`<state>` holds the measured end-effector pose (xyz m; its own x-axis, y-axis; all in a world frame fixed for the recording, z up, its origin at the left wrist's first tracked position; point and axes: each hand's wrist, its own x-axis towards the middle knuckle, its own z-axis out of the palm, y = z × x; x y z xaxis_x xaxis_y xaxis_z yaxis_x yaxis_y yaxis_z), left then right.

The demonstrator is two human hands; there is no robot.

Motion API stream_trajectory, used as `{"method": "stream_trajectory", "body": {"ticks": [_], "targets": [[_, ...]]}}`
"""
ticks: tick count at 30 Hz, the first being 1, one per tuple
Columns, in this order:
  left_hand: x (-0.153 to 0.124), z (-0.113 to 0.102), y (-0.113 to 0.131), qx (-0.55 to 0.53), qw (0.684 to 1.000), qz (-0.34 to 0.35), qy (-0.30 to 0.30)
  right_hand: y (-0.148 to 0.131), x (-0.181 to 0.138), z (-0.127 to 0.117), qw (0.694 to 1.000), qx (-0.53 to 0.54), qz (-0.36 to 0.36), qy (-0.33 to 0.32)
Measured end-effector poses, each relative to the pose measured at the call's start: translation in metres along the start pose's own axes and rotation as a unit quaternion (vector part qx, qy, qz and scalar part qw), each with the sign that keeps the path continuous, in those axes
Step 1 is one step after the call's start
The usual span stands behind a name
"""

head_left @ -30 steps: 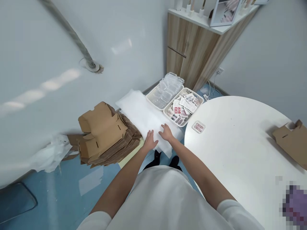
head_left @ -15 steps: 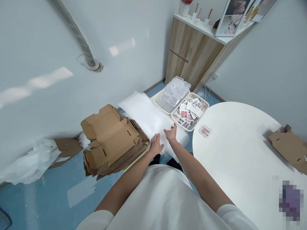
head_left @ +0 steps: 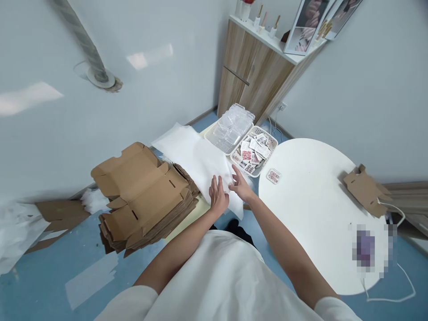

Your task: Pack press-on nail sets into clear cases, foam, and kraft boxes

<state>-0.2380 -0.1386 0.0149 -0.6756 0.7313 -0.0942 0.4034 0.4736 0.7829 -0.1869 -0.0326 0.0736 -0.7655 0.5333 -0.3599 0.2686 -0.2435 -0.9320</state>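
Observation:
A stack of white foam sheets point(head_left: 190, 154) lies on a low surface in front of me. My left hand point(head_left: 218, 196) rests on its near end with the fingers spread. Just to the right, my right hand point(head_left: 241, 186) touches the near right edge of the sheets, fingers stretched out and slightly curled; I cannot see a sheet gripped in it. To the left of the sheets sits a thick pile of flat brown cardboard boxes point(head_left: 143, 196).
Behind the sheets stand a tray of clear plastic cases point(head_left: 230, 127) and a white basket of small printed packets point(head_left: 254, 151). A round white table point(head_left: 317, 209) at right carries one small packet point(head_left: 273, 176) and a folded cardboard box point(head_left: 366, 189). A wooden cabinet point(head_left: 254, 76) stands at the back.
Both hands have drawn back toward the near end of the foam sheets. The view has swung, so everything sits further left and more of the table shows.

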Motion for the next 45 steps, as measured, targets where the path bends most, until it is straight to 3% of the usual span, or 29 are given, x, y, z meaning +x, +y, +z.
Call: {"method": "stream_trajectory", "body": {"ticks": [3, 8, 10, 14, 16, 20, 26, 30, 35, 42, 45], "targets": [[-0.008, 0.011, 0.019, -0.002, 0.998, 0.056, -0.031, 0.000, -0.020, -0.014, 0.999, 0.014, 0.003, 0.036], [-0.023, 0.039, 0.049, 0.001, 0.986, 0.125, -0.108, 0.009, -0.060, -0.061, 0.977, 0.081, -0.018, 0.196], [-0.029, 0.059, 0.059, -0.011, 0.992, 0.081, -0.100, 0.016, -0.084, -0.086, 0.950, 0.124, -0.039, 0.282], [-0.047, 0.111, 0.086, -0.094, 0.987, -0.091, -0.094, 0.039, -0.150, -0.136, 0.887, 0.209, -0.072, 0.405], [-0.061, 0.138, 0.105, -0.151, 0.971, -0.122, -0.142, 0.057, -0.185, -0.156, 0.865, 0.245, -0.079, 0.432], [-0.093, 0.182, 0.142, -0.226, 0.943, -0.092, -0.226, 0.100, -0.247, -0.186, 0.823, 0.295, -0.095, 0.476], [-0.111, 0.219, 0.167, -0.128, 0.940, 0.027, -0.317, 0.154, -0.318, -0.229, 0.800, 0.335, -0.058, 0.494], [-0.109, 0.231, 0.167, -0.027, 0.938, 0.075, -0.337, 0.181, -0.338, -0.251, 0.805, 0.266, 0.015, 0.531], [-0.102, 0.236, 0.160, 0.029, 0.955, 0.046, -0.293, 0.205, -0.340, -0.251, 0.823, 0.092, 0.083, 0.554], [-0.094, 0.245, 0.155, 0.082, 0.966, 0.083, -0.232, 0.204, -0.340, -0.244, 0.845, -0.150, 0.178, 0.481], [-0.097, 0.244, 0.156, 0.102, 0.969, 0.128, -0.185, 0.199, -0.345, -0.245, 0.820, -0.272, 0.141, 0.484]]}}
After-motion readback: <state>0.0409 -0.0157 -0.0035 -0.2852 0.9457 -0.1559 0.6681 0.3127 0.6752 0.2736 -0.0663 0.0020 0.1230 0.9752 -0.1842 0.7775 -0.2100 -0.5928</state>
